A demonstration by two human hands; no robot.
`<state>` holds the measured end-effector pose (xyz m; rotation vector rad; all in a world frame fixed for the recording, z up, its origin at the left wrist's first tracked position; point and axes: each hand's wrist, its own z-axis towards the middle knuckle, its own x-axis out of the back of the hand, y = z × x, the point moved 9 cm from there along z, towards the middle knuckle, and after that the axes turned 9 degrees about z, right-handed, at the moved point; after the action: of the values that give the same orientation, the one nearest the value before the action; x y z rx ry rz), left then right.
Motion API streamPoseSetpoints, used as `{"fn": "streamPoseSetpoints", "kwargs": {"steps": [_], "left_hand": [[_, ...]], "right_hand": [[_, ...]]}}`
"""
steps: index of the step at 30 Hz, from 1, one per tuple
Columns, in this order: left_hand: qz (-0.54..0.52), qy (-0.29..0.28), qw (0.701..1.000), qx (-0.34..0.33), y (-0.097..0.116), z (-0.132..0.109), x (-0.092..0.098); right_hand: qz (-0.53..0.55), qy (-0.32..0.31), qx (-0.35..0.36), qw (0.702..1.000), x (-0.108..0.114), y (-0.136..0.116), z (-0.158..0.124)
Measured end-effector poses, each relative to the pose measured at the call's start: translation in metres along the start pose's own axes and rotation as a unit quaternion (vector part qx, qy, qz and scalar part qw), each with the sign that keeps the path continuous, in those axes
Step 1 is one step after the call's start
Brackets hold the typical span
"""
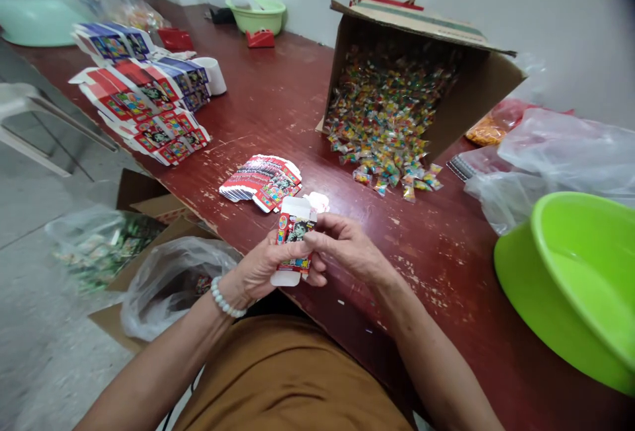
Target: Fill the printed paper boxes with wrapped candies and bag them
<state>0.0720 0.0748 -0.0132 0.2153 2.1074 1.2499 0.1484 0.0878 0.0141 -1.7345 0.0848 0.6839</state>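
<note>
A dark red table (278,87) is stretching across the view, its paint chipping in spots. On it, a big cardboard box (481,87) is lying on its side and spilling wrapped candies (387,114) toward the middle. A bright green basin (570,299) is leaning at the right edge, just below a clear plastic bag (546,166). Rows of printed cartons (143,100) are piling up at the far left, and a smaller pile of flat cartons (260,183) is lying just ahead of the hands. Above the table edge, the left hand (262,269), wearing a white bead bracelet (225,297), is curling closed around a small printed carton (292,239), while the right hand (352,246) is half open, its fingers pressing on the carton's side.
</note>
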Motion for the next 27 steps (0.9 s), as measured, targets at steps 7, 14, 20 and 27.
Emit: {"fn": "streamPoseSetpoints", "kwargs": {"steps": [7, 14, 20, 27], "left_hand": [[0.149, 0.159, 0.969, -0.119, 0.020, -0.004, 0.017], [0.173, 0.232, 0.930, -0.228, 0.038, -0.023, 0.013], [0.168, 0.176, 0.954, -0.175, 0.033, -0.010, 0.022], [0.174, 0.140, 0.961, -0.161, 0.035, -0.005, 0.019]], "right_hand": [[-0.111, 0.160, 0.114, 0.974, 0.031, -0.019, -0.003], [-0.037, 0.205, 0.146, 0.967, 0.038, -0.008, -0.008], [-0.060, 0.180, 0.161, 0.969, 0.043, -0.009, -0.006], [-0.021, 0.111, 0.067, 0.991, 0.047, -0.011, 0.009]]}}
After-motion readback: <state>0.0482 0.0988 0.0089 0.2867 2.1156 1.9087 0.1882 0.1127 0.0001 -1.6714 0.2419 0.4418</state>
